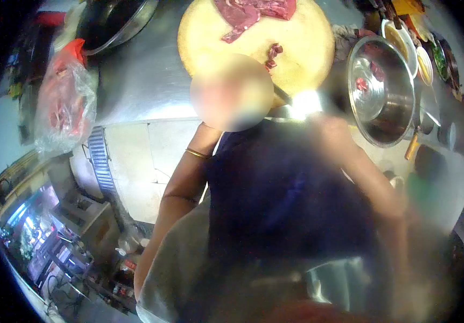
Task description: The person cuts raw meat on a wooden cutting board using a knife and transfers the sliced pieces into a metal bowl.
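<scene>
Raw red meat (253,13) lies at the far side of the round yellow cutting board (205,32), with a few small cut pieces (273,55) nearer its middle. My left hand (218,116) is at the board's near edge, its fingers hidden by a blurred patch; a gold bangle (197,153) circles the wrist. Close to the board's near right edge, my right hand (333,132) is closed on what looks like a knife (304,104), whose blade shines with glare. The handle is hidden in the hand.
Right of the board stands a steel bowl (357,116) holding a few meat pieces. Dishes (399,43) and a yellow-handled tool (412,146) are beyond it. At the left are a plastic bag of meat (65,110) and a large dark pan (129,37). A steel counter (145,75) lies beneath.
</scene>
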Available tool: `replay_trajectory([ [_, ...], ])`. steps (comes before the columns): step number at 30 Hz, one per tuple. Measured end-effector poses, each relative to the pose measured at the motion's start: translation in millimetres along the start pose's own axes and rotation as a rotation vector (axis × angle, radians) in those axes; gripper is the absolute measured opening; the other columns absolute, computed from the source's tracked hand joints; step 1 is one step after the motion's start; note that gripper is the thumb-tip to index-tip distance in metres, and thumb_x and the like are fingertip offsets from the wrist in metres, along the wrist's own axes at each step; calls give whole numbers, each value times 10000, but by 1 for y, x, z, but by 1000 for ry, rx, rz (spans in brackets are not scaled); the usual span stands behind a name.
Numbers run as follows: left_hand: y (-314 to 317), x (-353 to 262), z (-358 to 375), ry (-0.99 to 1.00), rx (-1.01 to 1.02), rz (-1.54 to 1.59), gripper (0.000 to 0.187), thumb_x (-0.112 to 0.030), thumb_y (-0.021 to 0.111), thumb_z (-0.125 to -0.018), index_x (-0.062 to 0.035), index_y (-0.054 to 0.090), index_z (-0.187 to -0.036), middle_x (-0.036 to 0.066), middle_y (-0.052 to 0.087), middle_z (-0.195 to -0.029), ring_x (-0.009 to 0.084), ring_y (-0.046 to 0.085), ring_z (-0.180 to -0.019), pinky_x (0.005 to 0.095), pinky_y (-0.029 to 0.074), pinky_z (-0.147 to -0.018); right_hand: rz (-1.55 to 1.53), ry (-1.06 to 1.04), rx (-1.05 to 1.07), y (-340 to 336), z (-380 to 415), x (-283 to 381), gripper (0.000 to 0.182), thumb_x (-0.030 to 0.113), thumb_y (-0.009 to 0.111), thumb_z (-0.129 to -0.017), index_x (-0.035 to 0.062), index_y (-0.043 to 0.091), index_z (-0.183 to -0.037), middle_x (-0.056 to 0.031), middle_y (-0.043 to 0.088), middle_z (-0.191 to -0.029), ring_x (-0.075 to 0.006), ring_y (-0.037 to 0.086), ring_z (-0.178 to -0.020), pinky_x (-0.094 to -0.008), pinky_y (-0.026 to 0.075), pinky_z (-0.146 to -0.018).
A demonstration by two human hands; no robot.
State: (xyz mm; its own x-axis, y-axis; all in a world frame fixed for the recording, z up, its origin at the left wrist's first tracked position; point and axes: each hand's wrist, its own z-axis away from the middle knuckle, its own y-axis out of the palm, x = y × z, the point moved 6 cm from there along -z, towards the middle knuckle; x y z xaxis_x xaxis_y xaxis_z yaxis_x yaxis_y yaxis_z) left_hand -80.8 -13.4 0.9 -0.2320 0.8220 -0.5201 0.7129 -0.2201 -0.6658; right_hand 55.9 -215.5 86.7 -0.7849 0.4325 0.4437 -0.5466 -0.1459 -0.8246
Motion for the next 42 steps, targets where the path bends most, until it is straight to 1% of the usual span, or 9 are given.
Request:
replay_trajectory([
  [12,7,14,8,-9,34,-122,117,-223,738,-697,-181,657,-769,-7,605,-799,218,562,-808,377,392,-763,27,-266,-154,6,-23,30,261,168,625,-882,33,466,-1039,-197,653,-746,-401,660,-735,-497,520,-646],
  [15,7,11,6,3,25,-142,133,-215,737,-693,-170,641,-773,-4,615,-804,226,567,-810,380,394,-767,-41,-94,54,13,-66,42,258,175,615,-885,29,468,-1038,-207,651,-736,-413,660,-742,-505,522,-652],
  [18,7,11,8,-49,90,-139,186,-205,735,-696,-159,624,-837,2,635,-829,240,575,-818,396,399,-771,-21,-220,-36,21,-84,49,251,189,599,-894,27,470,-1036,-218,652,-749,-422,659,-756,-521,519,-663],
  [23,-1,12,8,-88,134,-131,285,-178,732,-725,-145,610,-980,13,667,-861,263,608,-855,419,427,-791,-19,-50,104,11,-32,3,271,218,595,-904,56,492,-1095,-225,655,-799,-422,654,-781,-535,512,-691],
  [26,9,16,-5,-91,208,-95,288,-153,720,-762,-148,622,-1032,20,687,-891,261,630,-882,410,450,-797,10,64,54,-1,7,-31,267,222,604,-907,68,506,-1102,-227,652,-808,-430,642,-795,-514,501,-683],
  [29,18,11,-26,-82,214,-36,248,-130,692,-810,-136,642,-1053,32,701,-913,263,640,-882,406,463,-813,-360,129,-192,9,18,-63,236,198,602,-914,58,509,-1080,-210,620,-766,-409,630,-740,-484,486,-661],
  [35,53,11,-56,-132,196,88,350,-228,695,-836,-88,629,-1150,126,647,-1160,329,569,-1118,474,408,-976,-1058,501,-305,17,9,-79,227,196,556,-980,63,461,-1137,-20,523,-683,-116,490,-512,-270,410,-438],
  [38,66,-3,-53,-116,258,-34,574,-370,703,-845,-58,544,-1300,188,533,-1346,375,437,-1310,546,289,-1100,-1363,502,-312,50,0,-99,228,186,531,-993,61,434,-1156,-15,507,-662,-110,465,-454,-260,391,-394],
  [42,86,-10,-50,-221,246,138,701,-445,698,-845,-29,484,-1366,225,490,-1390,395,397,-1348,552,235,-1136,-1190,347,-47,63,-27,-88,228,195,542,-985,62,446,-1144,-14,503,-668,-107,466,-458,-257,395,-396],
])
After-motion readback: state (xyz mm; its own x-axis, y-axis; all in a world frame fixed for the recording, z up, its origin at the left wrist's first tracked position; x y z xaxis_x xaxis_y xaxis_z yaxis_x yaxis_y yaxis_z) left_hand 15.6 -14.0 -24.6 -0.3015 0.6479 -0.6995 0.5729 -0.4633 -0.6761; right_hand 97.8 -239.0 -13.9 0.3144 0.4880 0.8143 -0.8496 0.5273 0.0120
